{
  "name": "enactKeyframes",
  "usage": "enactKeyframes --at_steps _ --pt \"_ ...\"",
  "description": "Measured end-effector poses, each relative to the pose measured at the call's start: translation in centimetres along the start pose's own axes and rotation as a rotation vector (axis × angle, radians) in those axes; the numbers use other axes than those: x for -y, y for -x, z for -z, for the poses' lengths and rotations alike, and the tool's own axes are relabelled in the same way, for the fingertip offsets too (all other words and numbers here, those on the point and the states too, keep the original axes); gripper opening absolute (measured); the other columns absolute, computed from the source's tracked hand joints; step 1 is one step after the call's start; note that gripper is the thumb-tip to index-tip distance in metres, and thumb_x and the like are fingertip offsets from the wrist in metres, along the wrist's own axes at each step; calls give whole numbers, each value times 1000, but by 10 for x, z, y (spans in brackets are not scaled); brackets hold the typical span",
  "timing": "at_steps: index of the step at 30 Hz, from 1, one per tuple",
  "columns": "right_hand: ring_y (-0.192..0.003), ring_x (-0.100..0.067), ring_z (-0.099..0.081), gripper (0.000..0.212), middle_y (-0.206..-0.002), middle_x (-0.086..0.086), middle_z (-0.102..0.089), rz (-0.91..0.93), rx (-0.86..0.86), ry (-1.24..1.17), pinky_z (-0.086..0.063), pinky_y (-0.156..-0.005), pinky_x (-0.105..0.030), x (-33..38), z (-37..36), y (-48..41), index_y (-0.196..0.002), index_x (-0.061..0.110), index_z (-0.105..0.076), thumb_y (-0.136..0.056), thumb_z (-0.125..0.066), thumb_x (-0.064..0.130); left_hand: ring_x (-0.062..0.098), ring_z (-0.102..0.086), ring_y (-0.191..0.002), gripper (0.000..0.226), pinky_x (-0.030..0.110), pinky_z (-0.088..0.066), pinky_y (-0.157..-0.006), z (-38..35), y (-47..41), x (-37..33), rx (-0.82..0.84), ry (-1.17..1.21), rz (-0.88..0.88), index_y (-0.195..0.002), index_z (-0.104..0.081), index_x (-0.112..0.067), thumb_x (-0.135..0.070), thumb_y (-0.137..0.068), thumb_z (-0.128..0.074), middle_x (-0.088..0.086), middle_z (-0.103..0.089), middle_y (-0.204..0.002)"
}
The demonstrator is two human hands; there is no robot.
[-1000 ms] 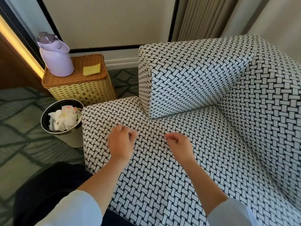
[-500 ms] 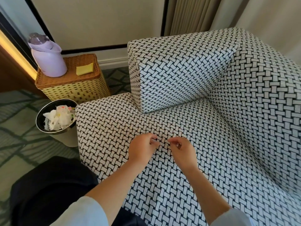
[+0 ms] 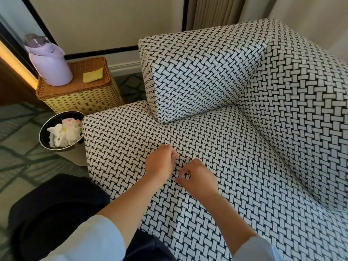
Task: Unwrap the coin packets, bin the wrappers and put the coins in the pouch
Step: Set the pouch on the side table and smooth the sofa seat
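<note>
Since a second ago both hands have drawn close together over the sofa seat (image 3: 244,166); the left hand (image 3: 160,163) is curled, the right hand (image 3: 200,178) has thumb and forefinger nearly meeting; whether either holds a coin I cannot tell; no packet or pouch shows; crumpled wrappers (image 3: 64,133) fill the bin (image 3: 56,118) out beyond the left hand; a dropped coin could vanish against the busy weave or roll off the seat edge.

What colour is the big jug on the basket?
The jug is pale lilac purple, seen best in the head view.
</note>
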State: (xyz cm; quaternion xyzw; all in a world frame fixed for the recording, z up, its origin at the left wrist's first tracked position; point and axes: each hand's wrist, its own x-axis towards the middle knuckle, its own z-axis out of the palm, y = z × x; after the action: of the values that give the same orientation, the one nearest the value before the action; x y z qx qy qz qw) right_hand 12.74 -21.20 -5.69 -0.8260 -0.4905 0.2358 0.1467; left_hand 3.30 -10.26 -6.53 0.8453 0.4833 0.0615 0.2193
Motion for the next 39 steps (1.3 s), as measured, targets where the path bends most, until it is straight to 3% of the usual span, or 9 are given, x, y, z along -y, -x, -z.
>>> enactKeyframes --at_steps 5,8,13,16,19,26,30,34,39 --pt "-88 -14 -55 19 -102 5 -51 59 -22 102 -49 -71 -30 7 -8 0 -97 22 -64 -97 -47 31 3 -60 -74 14 26 -55 -64 1 11 3 14 116 -65 -96 -61 -23 -35 -98 -53 -13 -62 -100" --pt "-80 -16 -57 22 -102 1 -48 28 -38 31 -53 -69 -34 4 -4 1 -95 17 -59 -100 -41 29 2 -59 -74 12 28 -54 -67 -1 19 2 16 196 -89 -99 -60 -24 -35 -97 -53 -14 -62 -97" --pt "-68 -10 -55 17 -104 3 -48 -81 -164 -182 -50 -57 -26 -20 11 10 -88 19 -56 -99 -48 28 -2 -58 -74 13 17 -49 -64 -9 38 -7 34 261 -149 -103 -61 -26 -35 -96 -55 -16 -62 -95" --pt "-68 -8 -55 15 -104 3 -49 -125 -185 -225 -49 -55 -25 -33 14 18 -87 19 -58 -98 -51 27 -1 -59 -75 11 21 -53 -66 -13 48 -12 24 228 -197 -100 -63 -26 -34 -96 -57 -15 -62 -96" --pt "-70 -8 -56 14 -105 3 -50 -150 -196 -255 -51 -56 -27 -38 13 24 -88 19 -59 -97 -51 26 -2 -59 -74 10 18 -53 -68 -15 55 -14 -23 170 -245 -98 -65 -25 -32 -94 -60 -15 -64 -96" --pt "-76 -1 -54 11 -101 0 -56 -151 -265 -390 -45 -61 -17 -43 16 25 -84 21 -61 -94 -56 21 -2 -60 -81 15 17 -52 -72 -18 57 -12 -52 61 -268 -103 -68 -27 -34 -90 -64 -15 -67 -97" --pt "-64 -5 -52 10 -94 5 -55 -130 -238 -301 -39 -50 -18 -41 14 19 -84 21 -63 -93 -59 25 -1 -60 -80 19 16 -48 -68 -21 54 -16 -38 -74 -282 -106 -67 -28 -38 -96 -56 -15 -65 -102" --pt "-63 -10 -56 8 -96 6 -56 -83 -233 -233 -47 -49 -26 -31 14 8 -86 21 -64 -91 -61 26 3 -61 -81 22 21 -49 -69 -23 51 -17 -17 -113 -231 -110 -61 -28 -39 -100 -45 -14 -61 -105" --pt "-66 -7 -54 5 -98 10 -54 -94 -197 -113 -36 -46 -19 -28 10 -2 -92 25 -63 -91 -60 28 3 -58 -75 19 24 -52 -67 -23 49 -14 7 -70 -204 -107 -58 -27 -38 -100 -46 -13 -59 -102"
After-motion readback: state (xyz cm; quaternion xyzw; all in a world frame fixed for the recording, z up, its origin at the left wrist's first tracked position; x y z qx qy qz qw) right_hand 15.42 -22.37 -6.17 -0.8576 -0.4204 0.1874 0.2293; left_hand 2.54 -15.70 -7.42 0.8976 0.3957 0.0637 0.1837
